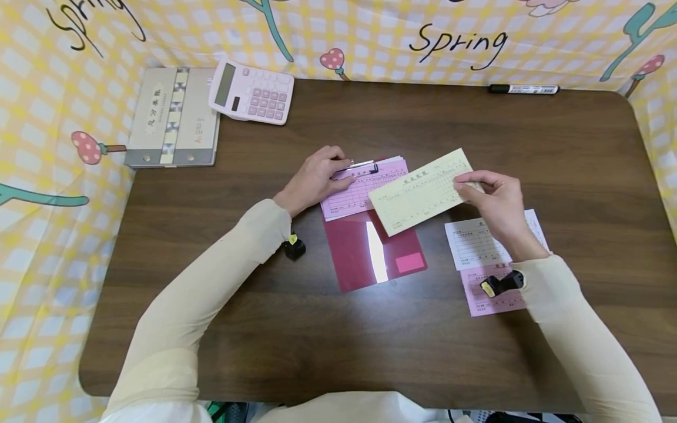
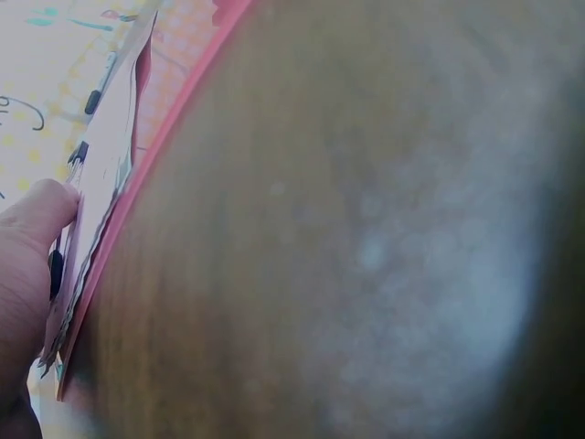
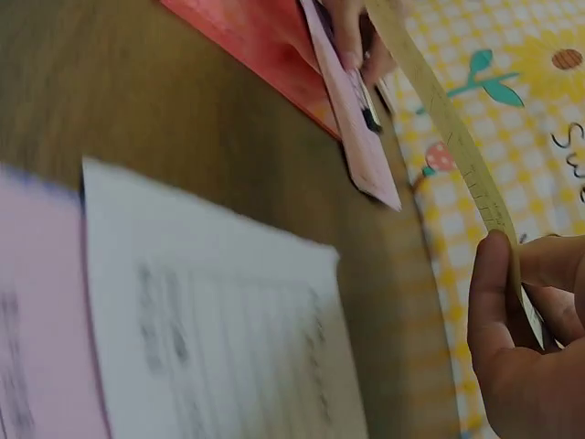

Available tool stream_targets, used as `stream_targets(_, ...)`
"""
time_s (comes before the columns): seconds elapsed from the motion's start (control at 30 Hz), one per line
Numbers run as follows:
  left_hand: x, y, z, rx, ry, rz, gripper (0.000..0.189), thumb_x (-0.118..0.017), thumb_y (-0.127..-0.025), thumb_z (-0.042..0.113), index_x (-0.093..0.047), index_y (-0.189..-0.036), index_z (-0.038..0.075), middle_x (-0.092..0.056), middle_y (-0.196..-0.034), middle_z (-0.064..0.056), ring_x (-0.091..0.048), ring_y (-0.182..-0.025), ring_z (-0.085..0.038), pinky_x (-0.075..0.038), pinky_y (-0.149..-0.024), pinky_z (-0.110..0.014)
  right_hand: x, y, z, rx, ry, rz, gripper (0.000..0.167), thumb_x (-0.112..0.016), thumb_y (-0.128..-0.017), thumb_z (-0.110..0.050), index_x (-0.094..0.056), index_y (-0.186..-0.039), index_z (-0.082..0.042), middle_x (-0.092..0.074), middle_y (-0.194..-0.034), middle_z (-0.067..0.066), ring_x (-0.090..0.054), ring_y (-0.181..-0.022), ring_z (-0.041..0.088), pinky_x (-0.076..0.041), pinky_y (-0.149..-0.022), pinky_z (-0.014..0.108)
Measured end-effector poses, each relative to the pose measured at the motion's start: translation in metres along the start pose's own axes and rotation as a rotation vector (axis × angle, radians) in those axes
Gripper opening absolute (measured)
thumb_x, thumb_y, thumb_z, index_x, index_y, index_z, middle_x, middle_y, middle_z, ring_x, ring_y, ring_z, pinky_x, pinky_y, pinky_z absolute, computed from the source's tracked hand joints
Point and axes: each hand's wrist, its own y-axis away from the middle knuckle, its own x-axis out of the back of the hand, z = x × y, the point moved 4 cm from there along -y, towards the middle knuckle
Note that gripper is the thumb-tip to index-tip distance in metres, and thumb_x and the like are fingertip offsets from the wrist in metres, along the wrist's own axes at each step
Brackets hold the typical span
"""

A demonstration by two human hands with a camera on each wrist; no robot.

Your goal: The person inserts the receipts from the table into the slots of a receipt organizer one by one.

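A dark pink clipboard (image 1: 353, 252) lies mid-table with pink forms (image 1: 349, 197) under its metal clip (image 1: 359, 166). My left hand (image 1: 316, 179) grips its top end, thumb on the pink paper and fingers by the clip. In the left wrist view, that thumb (image 2: 50, 208) rests beside the clip. Between thumb and fingers, my right hand (image 1: 497, 202) pinches the right end of a pale yellow printed form (image 1: 420, 191). The form slants over the clipboard and overlaps the pink sheets. From the right wrist, the yellow form (image 3: 457, 151) appears nearly edge-on.
Below my right hand lie a white form (image 1: 471, 244) and a pink form (image 1: 478, 294), partly covered by the wrist. A calculator (image 1: 259, 91) overlaps a grey binder (image 1: 148, 117) at the back left. A black marker (image 1: 529, 89) lies along the back edge.
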Motion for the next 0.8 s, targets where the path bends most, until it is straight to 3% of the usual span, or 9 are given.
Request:
stream_targets(0.27,0.002,0.001,0.000,0.008,-0.001,-0.009,0.040,-0.067,-0.091,0.027,-0.067,-0.120,-0.001,-0.060,-0.106,-0.008,-0.050,-0.096,-0.020,-0.045,-0.084,-0.031,-0.038,0.000,0.003,0.018,0.005,0.012,0.020,-0.072,-0.085,-0.012,-0.073,-0.101,0.000,-0.067,-0.082,-0.013,-0.056,-0.072,0.000,-0.045,-0.062,0.014)
stream_targets(0.5,0.000,0.000,0.001,0.001,0.009,-0.005,0.040,-0.068,-0.090,0.026,-0.067,-0.120,-0.001,-0.061,-0.106,-0.009,-0.052,-0.096,-0.020,-0.046,-0.084,-0.031,-0.061,0.003,0.004,0.002,0.119,-0.013,0.023,-0.071,-0.086,-0.018,-0.073,-0.103,-0.002,-0.068,-0.096,0.000,-0.054,-0.081,0.004,-0.043,-0.064,0.015)
stream_targets(0.67,0.002,-0.001,0.002,-0.014,0.011,0.008,0.041,-0.069,-0.089,0.026,-0.066,-0.119,-0.002,-0.061,-0.104,-0.010,-0.052,-0.095,-0.021,-0.046,-0.083,-0.031,-0.075,0.002,0.005,-0.020,0.130,-0.025,0.021,-0.071,-0.087,-0.018,-0.074,-0.103,-0.005,-0.069,-0.106,0.008,-0.054,-0.091,0.008,-0.043,-0.071,0.016)
stream_targets(0.8,0.002,-0.001,0.001,-0.009,0.015,0.009,0.040,-0.069,-0.089,0.025,-0.067,-0.118,-0.002,-0.061,-0.103,-0.009,-0.052,-0.093,-0.021,-0.046,-0.081,-0.032,-0.085,0.001,0.006,-0.018,0.122,-0.037,0.019,-0.071,-0.086,-0.017,-0.075,-0.102,-0.006,-0.070,-0.107,0.010,-0.054,-0.092,0.009,-0.043,-0.068,0.015)
